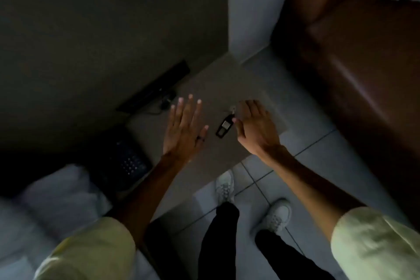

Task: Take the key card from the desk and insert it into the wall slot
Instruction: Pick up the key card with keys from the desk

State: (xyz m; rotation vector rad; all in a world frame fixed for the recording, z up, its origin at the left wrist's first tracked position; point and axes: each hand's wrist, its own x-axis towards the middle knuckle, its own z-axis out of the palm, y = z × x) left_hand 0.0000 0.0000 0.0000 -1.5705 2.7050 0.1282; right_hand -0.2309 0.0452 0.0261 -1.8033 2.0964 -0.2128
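Observation:
The key card point(224, 125) is a small dark tag with a pale grey square in its middle and a ring with keys at its far end. It lies on the grey desk point(218, 88) between my hands. My right hand point(254, 127) hovers just to its right, palm down, fingers curled, thumb tip touching the tag's upper right edge. Whether it grips the tag is not clear. My left hand point(184, 127) is spread flat, palm down, a short way left of the tag, holding nothing. The wall slot is not in view.
A long black bar point(156, 86) with a cable lies at the desk's back left against the dark wall. A dark phone-like device point(127, 159) sits at the left. A brown door point(354, 52) stands on the right, a white pillow point(59, 191) at lower left. The tiled floor point(318, 157) and my shoes are below.

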